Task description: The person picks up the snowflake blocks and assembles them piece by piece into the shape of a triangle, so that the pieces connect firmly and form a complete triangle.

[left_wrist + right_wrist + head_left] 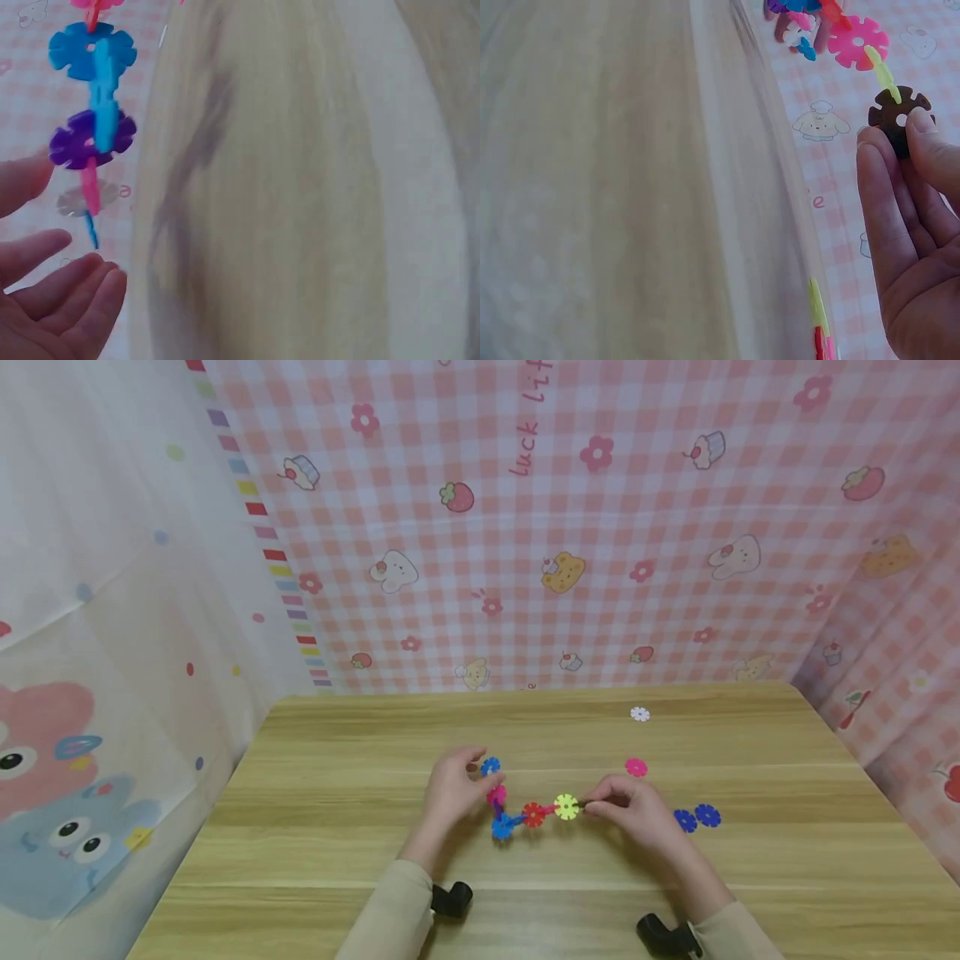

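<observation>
A chain of slotted, flower-shaped plastic discs stretches between the two hands. My right hand (633,810) pinches the dark brown disc (889,124) at its right end between thumb and fingers. Next to that come a yellow disc (566,807), a pink one (847,46) and a red one (533,814). At the bend sits a blue disc (502,827), then a purple disc (69,144). From there the chain runs to a pale disc (71,202) and a blue end disc (91,231). Around this end my left hand (453,789) holds its fingers spread, fingertips close beside the discs.
Two dark blue discs (708,815) lie right of the right hand on the wooden table (315,835). Farther back are a loose pink disc (636,767) and a white disc (640,714). Black wrist-worn devices (452,902) stick out by both sleeves. A checked curtain (487,543) hangs behind.
</observation>
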Tool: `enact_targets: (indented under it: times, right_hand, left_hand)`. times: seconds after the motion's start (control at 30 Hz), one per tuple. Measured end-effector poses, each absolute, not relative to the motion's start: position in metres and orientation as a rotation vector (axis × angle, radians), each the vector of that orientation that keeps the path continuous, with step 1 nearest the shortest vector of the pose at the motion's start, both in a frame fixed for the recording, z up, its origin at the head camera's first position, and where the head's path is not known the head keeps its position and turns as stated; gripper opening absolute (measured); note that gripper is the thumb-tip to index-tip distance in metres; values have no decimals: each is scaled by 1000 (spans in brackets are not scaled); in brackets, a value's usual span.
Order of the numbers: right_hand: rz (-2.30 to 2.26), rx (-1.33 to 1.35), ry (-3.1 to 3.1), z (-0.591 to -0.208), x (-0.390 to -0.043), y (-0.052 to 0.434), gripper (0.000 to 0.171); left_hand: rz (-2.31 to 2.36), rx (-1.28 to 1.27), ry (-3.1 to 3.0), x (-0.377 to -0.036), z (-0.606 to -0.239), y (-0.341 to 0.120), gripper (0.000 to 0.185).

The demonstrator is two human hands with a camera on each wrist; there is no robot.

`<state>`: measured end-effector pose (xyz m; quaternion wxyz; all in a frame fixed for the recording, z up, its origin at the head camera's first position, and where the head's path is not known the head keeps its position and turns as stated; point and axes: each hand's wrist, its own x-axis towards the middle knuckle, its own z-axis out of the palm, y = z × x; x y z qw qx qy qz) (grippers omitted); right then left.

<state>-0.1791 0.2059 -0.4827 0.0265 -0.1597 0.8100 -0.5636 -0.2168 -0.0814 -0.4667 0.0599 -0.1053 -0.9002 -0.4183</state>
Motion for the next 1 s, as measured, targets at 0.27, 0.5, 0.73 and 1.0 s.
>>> enact_targets:
  times: [0.27,0.5,0.73,1.0]
  right_hand:
    - [-1672,-531,2541,-487,-180,203,7]
    - [-1566,-572,2545,-492,-182,203,10]
    - [-1393,-656,2537,-499,-185,205,12]
    - [-1357,-637,2513,-493,-187,215,20]
  left_hand:
    - [-1281,-263,-2704,-220,-478,-72,48]
    - [-1327,-185,-2595,-220,-480,-65,37]
    - [-1297,-175,-2534,-216,-481,-62,37]
    - [-1222,-190,-2505,-214,-478,-60,34]
